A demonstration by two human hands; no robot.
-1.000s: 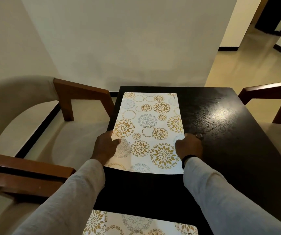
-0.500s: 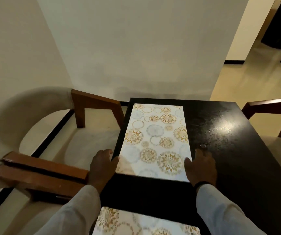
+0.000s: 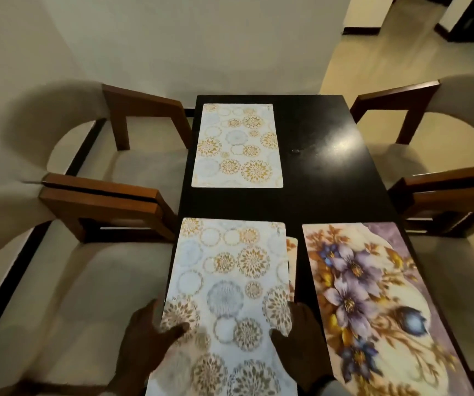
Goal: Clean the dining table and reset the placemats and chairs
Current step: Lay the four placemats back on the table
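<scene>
A: Surface first. We've got a dark dining table (image 3: 327,172), glossy, glare patch right of centre, a small speck beside it. Plain cream wall (image 3: 190,41) behind the far end, beige tiled floor (image 3: 353,61) running off to the upper right.

B: Mats? We count three in full. Far circle-print placemat (image 3: 235,145) lies flat on the far left half, square to the table edge. Near circle-print placemat (image 3: 231,295) sits on the near left, its left edge at or just past the table's left edge. Floral placemat (image 3: 370,307) near right, flat, reaching close to the right edge.

A: Plus a sliver of another mat (image 3: 292,252) poking out under the near one's right side.

B: Hands. Left hand (image 3: 144,335) grips the near mat's left edge, thumb on top. Right hand (image 3: 298,335) grips its right edge, thumb over the print.

A: Open room: the far right half of the table has no mat. A dark strip separates the two near mats.

B: Chairs: two left armchairs (image 3: 110,201) with wooden arms almost touching each other, close to the table edge; two right armchairs (image 3: 447,190) likewise.
</scene>
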